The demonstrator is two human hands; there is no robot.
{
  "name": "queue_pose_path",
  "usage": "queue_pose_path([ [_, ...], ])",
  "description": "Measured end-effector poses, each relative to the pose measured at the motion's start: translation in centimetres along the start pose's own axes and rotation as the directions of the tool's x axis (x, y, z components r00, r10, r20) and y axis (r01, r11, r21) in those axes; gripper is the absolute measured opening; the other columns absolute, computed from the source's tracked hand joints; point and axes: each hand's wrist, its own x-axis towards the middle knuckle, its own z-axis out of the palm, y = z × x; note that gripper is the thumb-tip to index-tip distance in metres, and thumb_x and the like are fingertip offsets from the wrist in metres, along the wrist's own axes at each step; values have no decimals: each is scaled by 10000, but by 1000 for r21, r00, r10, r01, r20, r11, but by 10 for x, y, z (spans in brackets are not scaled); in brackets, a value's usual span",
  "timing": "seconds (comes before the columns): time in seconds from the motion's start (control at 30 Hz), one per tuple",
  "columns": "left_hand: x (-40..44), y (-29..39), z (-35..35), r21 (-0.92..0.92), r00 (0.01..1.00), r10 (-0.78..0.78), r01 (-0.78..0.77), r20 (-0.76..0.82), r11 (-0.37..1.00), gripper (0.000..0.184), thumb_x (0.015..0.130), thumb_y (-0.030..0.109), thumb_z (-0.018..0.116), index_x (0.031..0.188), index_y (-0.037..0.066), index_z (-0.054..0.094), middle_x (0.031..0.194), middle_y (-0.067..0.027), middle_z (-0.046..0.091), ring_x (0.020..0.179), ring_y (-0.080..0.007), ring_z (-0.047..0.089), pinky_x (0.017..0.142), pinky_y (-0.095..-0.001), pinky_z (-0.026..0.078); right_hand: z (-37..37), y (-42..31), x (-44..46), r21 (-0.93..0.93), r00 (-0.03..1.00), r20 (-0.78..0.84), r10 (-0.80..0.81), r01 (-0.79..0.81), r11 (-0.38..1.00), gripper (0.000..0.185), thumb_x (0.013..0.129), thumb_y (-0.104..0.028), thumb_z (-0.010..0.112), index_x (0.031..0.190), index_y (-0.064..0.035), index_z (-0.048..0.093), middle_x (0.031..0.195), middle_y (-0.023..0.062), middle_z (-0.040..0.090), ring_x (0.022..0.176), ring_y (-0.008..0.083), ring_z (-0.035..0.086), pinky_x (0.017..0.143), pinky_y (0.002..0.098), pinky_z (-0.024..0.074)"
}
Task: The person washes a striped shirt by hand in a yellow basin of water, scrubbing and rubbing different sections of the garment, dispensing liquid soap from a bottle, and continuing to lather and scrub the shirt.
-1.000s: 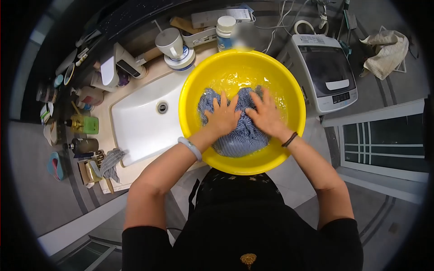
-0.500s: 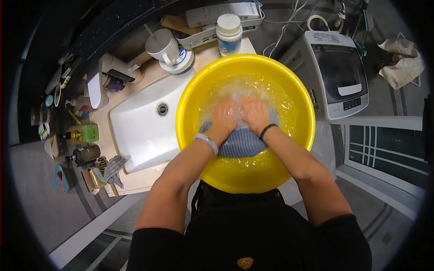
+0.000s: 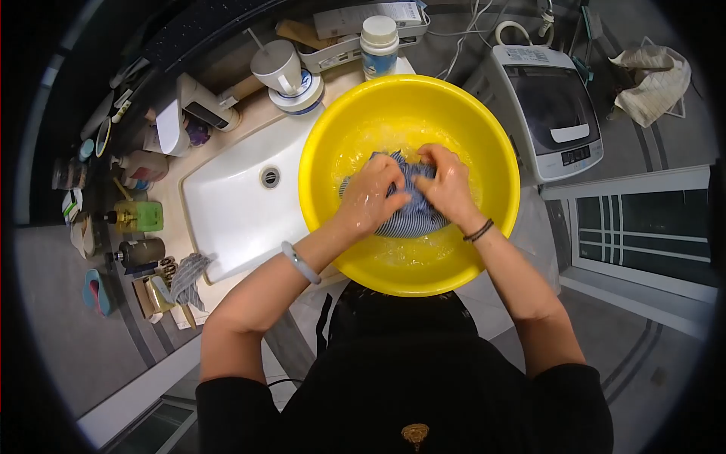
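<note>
In the head view, we have our left hand [image 3: 369, 195] and right hand [image 3: 448, 184] curled with bent fingers, both gripping the wet blue-and-white striped cloth [image 3: 412, 219], which lies bunched in water inside the yellow basin [image 3: 408, 281] beside the white sink [image 3: 234, 204].

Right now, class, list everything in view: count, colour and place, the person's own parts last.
Basin: 1, yellow, centre
Striped cloth: 1, blue-white, in basin
Sink: 1, white, left of basin
Mug: 1, white, behind sink
Lidded jar: 1, white-blue, behind basin
Washing machine: 1, white-black, right of basin
Light cloth: 1, cream, far right
Green bottle: 1, green, left of sink
Grey cloth: 1, grey, left of sink
Small items: several, mixed, far left
Pale bracelet, dark bracelet: 1 each, on wrists
Left hand, right hand: 1 each, at striped cloth
</note>
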Motion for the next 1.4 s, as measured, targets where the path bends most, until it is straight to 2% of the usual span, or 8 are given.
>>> queue_pose_path([
  [0.17,-33,-10,21,533,905,-327,141,271,834,759,781,350,657,1397,170,251,1487,-176,97,1293,-502,192,938,-713,198,23,-29,-52,-561,990,130,-52,117,819,498,702,-204,649,1182,-181,519,1303,126,420,1214,364,352,915,587,296],
  [0.7,9,-64,45,137,829,-543,528,131,838,362,884,183,485,1233,107,425,1254,-272,408,985,-406,562,827,-464,477,31,12,18,-387,867,489,90,123,914,286,840,-236,518,1054,-52,564,939,216,579,964,308,559,832,420,424],
  [0.77,1,-96,57,-816,717,-571,562,400,134,383,940,281,435,1233,34,443,1176,-260,512,982,-361,587,857,-453,482,4,27,16,156,972,231,40,-78,985,368,897,-319,476,1123,-40,554,1027,238,572,1041,323,536,909,403,397],
  [0.97,-20,-32,53,-869,558,-667,341,493,-358,516,931,339,425,1269,-49,386,1116,-278,562,980,-320,603,849,-417,489,14,66,18,67,918,175,355,-371,926,513,778,-450,606,1035,-6,628,1090,247,586,1018,352,562,895,411,420],
  [1.0,-33,-26,51,-871,551,-675,338,491,-357,516,931,339,425,1269,-49,386,1116,-278,562,980,-320,603,849,-417,489,19,69,19,72,917,184,354,-372,925,513,778,-450,606,1035,-6,628,1090,247,586,1018,352,562,895,411,420],
  [1.1,-67,-15,46,-315,894,-431,376,-124,871,914,764,224,667,1409,-15,66,1315,-360,347,1171,-422,455,993,-391,376,55,141,44,-320,967,115,226,-179,930,411,753,-398,652,722,12,668,729,190,657,718,329,642,668,405,488],
  [1.27,-57,28,40,270,849,-487,429,205,862,887,732,133,666,1411,39,102,1258,-385,363,1114,-482,459,927,-455,411,0,14,63,382,940,63,336,-334,862,306,747,-299,673,793,2,652,658,191,596,683,355,609,654,381,487],
  [1.4,-41,6,39,348,808,-540,449,235,823,646,808,107,548,1359,-18,237,1139,-327,487,962,-415,566,827,-449,467,-13,-60,-6,-175,983,41,-178,182,967,382,797,-267,634,1116,-68,562,1046,224,534,860,375,584,730,388,490],
])
